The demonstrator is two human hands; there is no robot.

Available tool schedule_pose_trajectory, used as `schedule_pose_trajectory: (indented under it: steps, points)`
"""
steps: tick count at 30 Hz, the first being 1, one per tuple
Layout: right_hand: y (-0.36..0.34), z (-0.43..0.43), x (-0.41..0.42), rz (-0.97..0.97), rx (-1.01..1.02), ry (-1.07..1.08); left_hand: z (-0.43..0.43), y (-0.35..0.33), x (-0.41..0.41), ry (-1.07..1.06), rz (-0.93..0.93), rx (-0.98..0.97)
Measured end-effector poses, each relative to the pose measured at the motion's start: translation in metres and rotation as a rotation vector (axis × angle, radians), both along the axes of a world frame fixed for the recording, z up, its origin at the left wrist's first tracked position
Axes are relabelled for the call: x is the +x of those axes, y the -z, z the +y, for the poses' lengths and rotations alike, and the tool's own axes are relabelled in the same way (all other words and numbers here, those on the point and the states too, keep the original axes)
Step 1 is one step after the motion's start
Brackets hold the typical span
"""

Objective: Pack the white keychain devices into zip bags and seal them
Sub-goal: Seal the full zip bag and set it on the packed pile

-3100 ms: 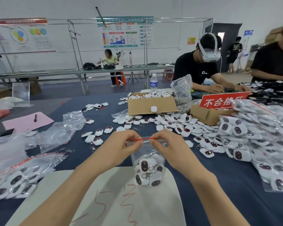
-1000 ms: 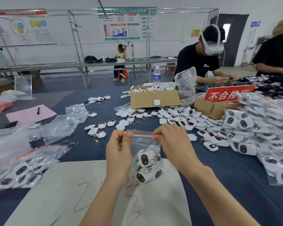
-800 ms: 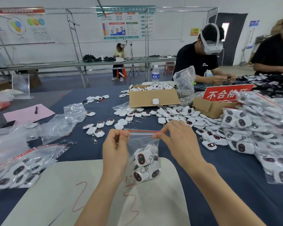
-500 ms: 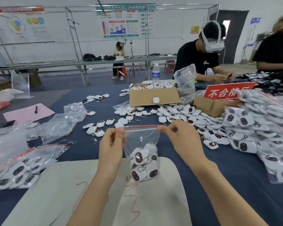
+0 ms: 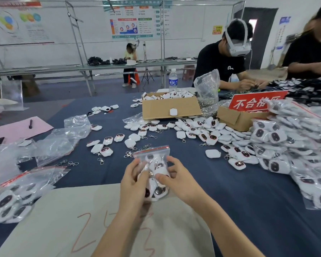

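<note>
Gripping one bag with left hand and right hand, fingers curling round it, over sheet at near edge of table. Lying beyond: loose devices, two boxes, one bottle.

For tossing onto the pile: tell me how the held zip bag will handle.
Likely floppy: the zip bag is thin film, creased around its load. Probably shifts inside: the keychain devices lie jumbled. Maybe slippery: left hand and right hand both hold it.
</note>
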State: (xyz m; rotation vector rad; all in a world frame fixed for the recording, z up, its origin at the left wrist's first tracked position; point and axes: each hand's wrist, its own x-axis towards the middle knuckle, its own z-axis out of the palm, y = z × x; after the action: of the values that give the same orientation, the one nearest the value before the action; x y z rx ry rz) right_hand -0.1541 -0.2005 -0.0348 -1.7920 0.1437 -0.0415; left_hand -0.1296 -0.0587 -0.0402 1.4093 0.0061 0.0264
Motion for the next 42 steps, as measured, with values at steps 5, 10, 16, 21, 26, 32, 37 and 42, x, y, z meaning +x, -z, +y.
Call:
schedule_pose_trajectory:
  steps: [5, 10, 16, 21, 26, 32, 37, 42]
  points:
    - [-0.003, -0.015, -0.007, -0.018, 0.496, 0.064, -0.014, -0.015, 0.0, 0.123, -0.058, -0.354]
    - [-0.017, -0.039, -0.025, -0.002, 0.695, -0.038, -0.049, -0.03, 0.002, 0.256, -0.126, -0.204]
    - [-0.048, -0.122, -0.037, -0.222, 0.83, 0.343, -0.095, -0.033, 0.007, 0.297, -0.216, -0.069]
    - [-0.139, -0.254, -0.032, -0.523, 0.862, 0.613, -0.119, -0.025, 0.011, 0.306, -0.124, -0.071]
    - [-0.153, -0.292, -0.015, -0.131, 0.555, 0.478, -0.133, -0.012, 0.016, 0.261, -0.039, -0.061]
    - [-0.061, -0.188, 0.016, -0.032, 0.366, 0.209, -0.134, 0.003, 0.025, 0.238, -0.033, 0.02]
    - [-0.023, -0.094, 0.058, -0.036, 0.265, 0.127, -0.095, -0.002, 0.045, 0.217, -0.211, 0.27]
    - [-0.006, -0.037, 0.092, -0.084, 0.086, 0.162, -0.043, 0.003, 0.073, 0.151, -0.267, 0.554]
